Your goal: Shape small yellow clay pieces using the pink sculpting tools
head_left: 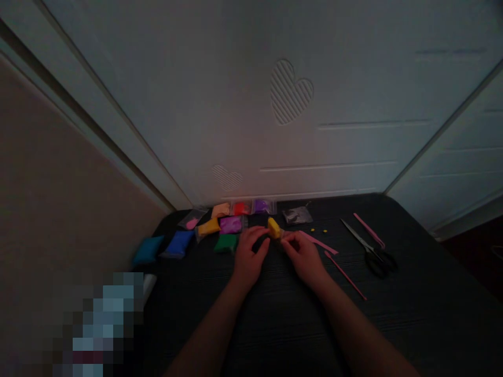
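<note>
Both of my hands rest on a dark table (412, 314) in dim light. My left hand (248, 256) and my right hand (304, 255) meet at a small yellow clay packet (274, 228), fingers curled and pinching it from either side. Just behind the hands lie several small clay packets: blue (178, 243), teal (148, 249), green (226, 242), purple (231, 224), orange-yellow (208, 227), red (240, 208) and pink (192, 221).
Black-handled scissors (371, 251) lie to the right, with thin pink modelling tools (346, 275) (368, 229) beside them. Two tiny yellow bits (318, 230) sit near a dark packet (297, 214). A white panelled wall with heart shapes (291, 91) stands behind the table.
</note>
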Action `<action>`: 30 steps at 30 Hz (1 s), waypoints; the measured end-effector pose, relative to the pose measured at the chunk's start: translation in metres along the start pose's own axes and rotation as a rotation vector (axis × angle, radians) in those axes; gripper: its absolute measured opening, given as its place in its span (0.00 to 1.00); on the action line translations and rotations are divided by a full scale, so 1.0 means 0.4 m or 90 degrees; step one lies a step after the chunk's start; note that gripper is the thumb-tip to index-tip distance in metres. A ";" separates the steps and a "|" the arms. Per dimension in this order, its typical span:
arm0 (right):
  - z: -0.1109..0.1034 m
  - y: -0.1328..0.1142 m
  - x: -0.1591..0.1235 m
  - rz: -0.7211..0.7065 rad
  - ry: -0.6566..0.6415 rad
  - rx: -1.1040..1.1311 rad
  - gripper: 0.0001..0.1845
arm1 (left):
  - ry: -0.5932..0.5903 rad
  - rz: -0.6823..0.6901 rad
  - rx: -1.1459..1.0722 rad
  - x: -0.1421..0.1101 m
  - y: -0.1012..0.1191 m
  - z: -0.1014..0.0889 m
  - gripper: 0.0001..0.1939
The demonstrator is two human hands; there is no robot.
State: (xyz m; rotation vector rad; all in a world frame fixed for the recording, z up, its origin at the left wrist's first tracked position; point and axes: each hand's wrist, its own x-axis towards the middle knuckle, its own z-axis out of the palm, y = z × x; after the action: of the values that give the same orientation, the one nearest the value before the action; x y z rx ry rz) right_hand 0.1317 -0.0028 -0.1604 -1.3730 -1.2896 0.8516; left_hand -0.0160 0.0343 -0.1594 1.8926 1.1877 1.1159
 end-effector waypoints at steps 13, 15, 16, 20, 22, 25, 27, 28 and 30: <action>0.017 -0.015 -0.020 -0.088 -0.017 -0.135 0.05 | -0.075 -0.143 -0.202 -0.017 0.009 0.025 0.11; 0.018 -0.013 -0.020 -0.091 -0.017 -0.147 0.04 | -0.082 -0.157 -0.221 -0.016 0.011 0.025 0.11; 0.018 -0.012 -0.020 -0.093 -0.016 -0.151 0.04 | -0.082 -0.163 -0.221 -0.016 0.012 0.025 0.11; 0.018 -0.008 -0.019 -0.102 -0.011 -0.153 0.04 | -0.069 -0.157 -0.174 -0.015 0.014 0.020 0.11; 0.017 -0.009 -0.020 -0.107 -0.012 -0.150 0.03 | -0.068 -0.149 -0.156 -0.015 0.015 0.017 0.10; 0.015 -0.012 -0.020 -0.116 -0.023 -0.142 0.03 | -0.060 -0.146 -0.142 -0.013 0.014 0.014 0.09; 0.015 -0.012 -0.019 -0.122 -0.032 -0.135 0.03 | -0.057 -0.145 -0.145 -0.012 0.010 0.014 0.08; 0.015 -0.011 -0.018 -0.124 -0.037 -0.131 0.03 | -0.058 -0.143 -0.150 -0.012 0.006 0.014 0.07; 0.015 -0.007 -0.016 -0.127 -0.045 -0.124 0.03 | -0.064 -0.136 -0.163 -0.012 -0.001 0.016 0.06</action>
State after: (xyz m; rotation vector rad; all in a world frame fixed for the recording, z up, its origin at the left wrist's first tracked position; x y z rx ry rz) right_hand 0.1240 -0.0080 -0.1599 -1.3455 -1.5683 0.6561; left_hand -0.0115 0.0297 -0.1642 1.5700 1.1052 0.9917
